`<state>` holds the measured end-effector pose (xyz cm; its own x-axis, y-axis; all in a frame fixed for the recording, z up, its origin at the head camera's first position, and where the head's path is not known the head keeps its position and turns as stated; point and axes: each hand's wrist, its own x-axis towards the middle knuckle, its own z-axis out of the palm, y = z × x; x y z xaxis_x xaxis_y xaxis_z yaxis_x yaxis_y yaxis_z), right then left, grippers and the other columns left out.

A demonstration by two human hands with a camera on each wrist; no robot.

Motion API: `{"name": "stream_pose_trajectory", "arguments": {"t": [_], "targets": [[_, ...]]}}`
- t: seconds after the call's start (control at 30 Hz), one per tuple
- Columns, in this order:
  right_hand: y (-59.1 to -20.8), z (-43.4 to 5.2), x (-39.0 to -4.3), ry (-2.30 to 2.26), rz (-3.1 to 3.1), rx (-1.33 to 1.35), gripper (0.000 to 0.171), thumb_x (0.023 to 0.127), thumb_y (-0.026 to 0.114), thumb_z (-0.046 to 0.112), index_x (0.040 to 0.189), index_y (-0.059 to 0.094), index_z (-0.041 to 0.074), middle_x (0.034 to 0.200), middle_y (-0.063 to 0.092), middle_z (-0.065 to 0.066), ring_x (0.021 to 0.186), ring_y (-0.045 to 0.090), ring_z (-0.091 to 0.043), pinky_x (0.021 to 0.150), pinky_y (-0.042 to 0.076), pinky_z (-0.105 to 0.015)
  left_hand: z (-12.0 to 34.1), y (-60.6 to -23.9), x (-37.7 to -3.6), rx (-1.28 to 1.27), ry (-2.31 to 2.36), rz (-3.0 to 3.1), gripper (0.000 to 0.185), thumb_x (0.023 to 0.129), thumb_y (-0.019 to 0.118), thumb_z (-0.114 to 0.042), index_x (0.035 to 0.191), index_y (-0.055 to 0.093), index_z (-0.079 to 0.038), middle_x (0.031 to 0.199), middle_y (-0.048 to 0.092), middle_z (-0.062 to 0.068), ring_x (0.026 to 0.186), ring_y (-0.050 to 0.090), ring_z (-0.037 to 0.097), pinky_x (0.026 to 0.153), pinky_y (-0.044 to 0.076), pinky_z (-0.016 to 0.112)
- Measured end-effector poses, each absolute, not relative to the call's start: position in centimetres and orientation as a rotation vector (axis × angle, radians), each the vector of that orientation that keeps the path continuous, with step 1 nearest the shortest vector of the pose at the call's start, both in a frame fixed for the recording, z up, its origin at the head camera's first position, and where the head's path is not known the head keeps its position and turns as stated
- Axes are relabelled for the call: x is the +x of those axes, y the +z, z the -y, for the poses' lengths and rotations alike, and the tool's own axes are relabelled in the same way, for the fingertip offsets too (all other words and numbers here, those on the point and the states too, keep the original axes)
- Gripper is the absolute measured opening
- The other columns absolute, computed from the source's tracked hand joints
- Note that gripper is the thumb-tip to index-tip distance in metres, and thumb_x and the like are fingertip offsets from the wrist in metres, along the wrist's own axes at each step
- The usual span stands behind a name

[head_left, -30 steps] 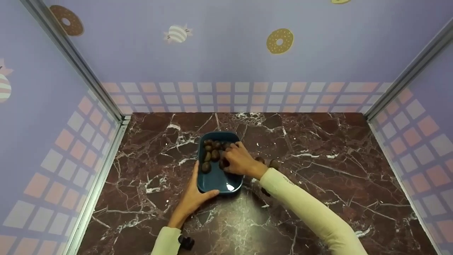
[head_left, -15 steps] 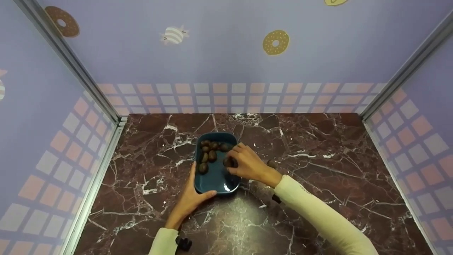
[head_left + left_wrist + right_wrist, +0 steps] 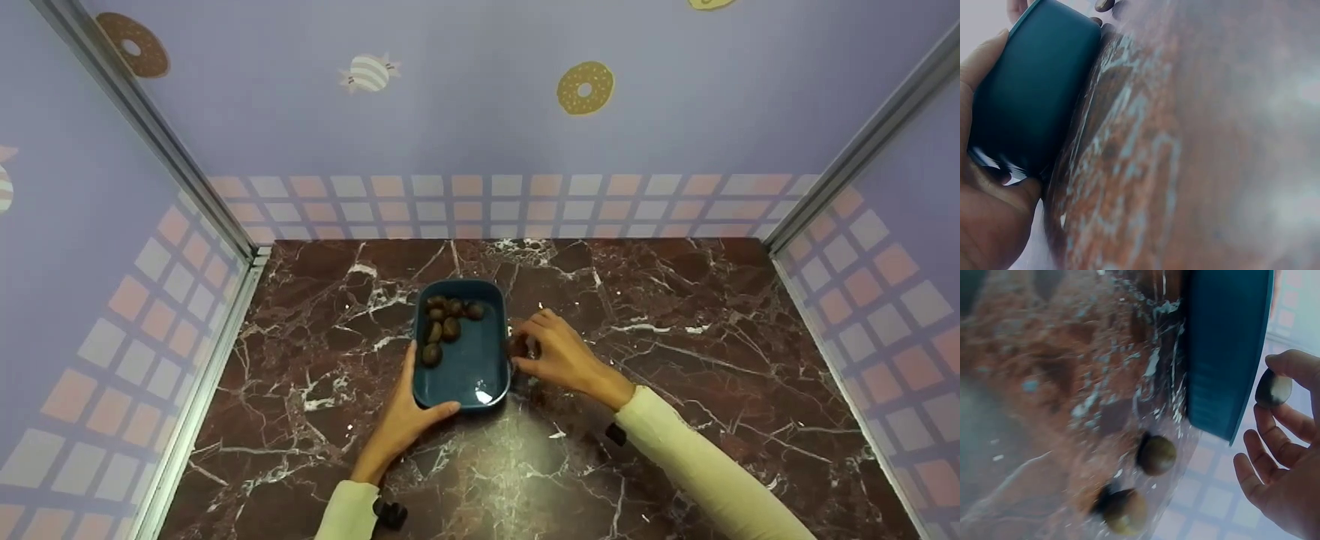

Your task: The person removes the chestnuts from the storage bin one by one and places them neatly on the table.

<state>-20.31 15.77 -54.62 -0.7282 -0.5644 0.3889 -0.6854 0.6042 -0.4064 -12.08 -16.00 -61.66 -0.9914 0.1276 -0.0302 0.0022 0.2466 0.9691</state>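
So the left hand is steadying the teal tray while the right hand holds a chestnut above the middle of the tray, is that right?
Not quite. The left hand does grip the teal tray, but the right hand pinches the chestnut beside the tray, outside its right rim, not above its middle. The head view shows this, and the right wrist view shows the chestnut clear of the tray's outer wall.

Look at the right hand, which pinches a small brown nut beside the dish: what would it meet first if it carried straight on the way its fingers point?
Probably the right wall of the blue rectangular plastic dish; the right hand points leftward at it, though its height is unclear.
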Motion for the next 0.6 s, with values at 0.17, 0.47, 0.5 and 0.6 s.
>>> {"name": "stream_pose_trajectory", "arguments": {"t": [0.17, 0.47, 0.5, 0.6], "targets": [[-55.1, -18.1, -19.8, 0.884, 2.621, 0.938, 0.035, 0.085, 0.093, 0.021, 0.115, 0.080, 0.006, 0.105, 0.071, -0.008, 0.101, 0.061, -0.027, 0.086, 0.056, -0.044, 16.0, -61.8, -12.1, 0.132, 1.863, -2.408, 0.132, 0.086, 0.098, -0.031, 0.180, 0.005, -0.022, 0.185, 0.005, 0.013, 0.169, 0.009, 0.040, 0.131, 0.014, 0.070], [-55.9, -21.6, -19.5, 1.037, 2.671, 0.728, 0.037, 0.083, 0.095, 0.013, 0.115, 0.079, 0.002, 0.107, 0.074, -0.010, 0.102, 0.062, -0.027, 0.089, 0.057, -0.045, 16.0, -61.7, -11.9, 0.128, 1.862, -2.427, 0.134, 0.084, 0.099, -0.033, 0.180, 0.006, -0.021, 0.185, 0.007, 0.014, 0.169, 0.011, 0.041, 0.132, 0.014, 0.068], [-56.1, -22.0, -19.5, 1.061, 2.672, 0.703, 0.037, 0.083, 0.095, 0.012, 0.115, 0.079, 0.001, 0.107, 0.074, -0.010, 0.103, 0.063, -0.028, 0.091, 0.057, -0.046, 16.0, -61.7, -11.9, 0.128, 1.861, -2.426, 0.135, 0.084, 0.100, -0.032, 0.180, 0.006, -0.021, 0.185, 0.008, 0.015, 0.168, 0.011, 0.041, 0.132, 0.014, 0.069], [-56.6, -23.2, -19.7, 1.131, 2.666, 0.646, 0.034, 0.083, 0.094, 0.009, 0.113, 0.080, 0.001, 0.108, 0.077, -0.011, 0.104, 0.065, -0.031, 0.094, 0.055, -0.049, 16.0, -61.7, -12.0, 0.132, 1.851, -2.436, 0.135, 0.083, 0.100, -0.033, 0.180, 0.006, -0.022, 0.184, 0.008, 0.015, 0.168, 0.011, 0.041, 0.131, 0.014, 0.069]]}}
